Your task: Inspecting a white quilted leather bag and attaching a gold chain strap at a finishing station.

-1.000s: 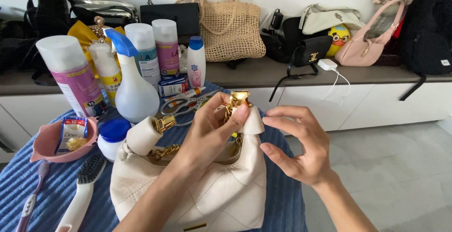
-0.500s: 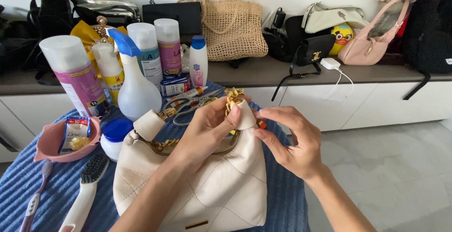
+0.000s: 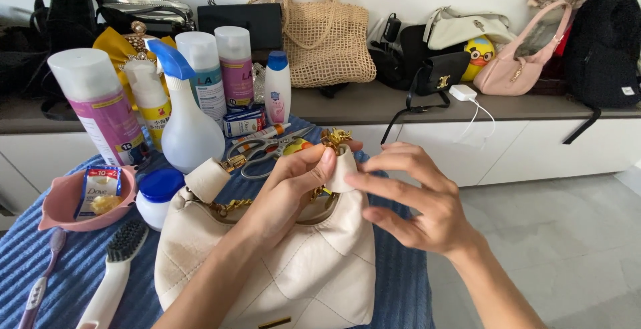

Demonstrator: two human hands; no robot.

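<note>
Both hands met at the cream quilted handbag (image 3: 280,262) on the blue towel (image 3: 73,275): your left hand (image 3: 294,182) pinched its leather tab (image 3: 342,169), your right hand (image 3: 417,199) hovered open-fingered beside it. You did well to steady that tab near the gold chain (image 3: 230,205).

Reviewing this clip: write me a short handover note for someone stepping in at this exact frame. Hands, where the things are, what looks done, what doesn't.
Left hand: grip pinches the upper right corner tab of the cream quilted handbag, beside the gold chain hardware.
Right hand: fingers touch the same tab from the right; holds nothing else.
Things: the bag lies on the blue striped towel. Scissors and a white spray bottle are behind it, a white brush and blue-lidded jar to its left.
Done: cannot tell; the brush and bottles lie untouched.
Left: the work at that corner is in progress.
</note>
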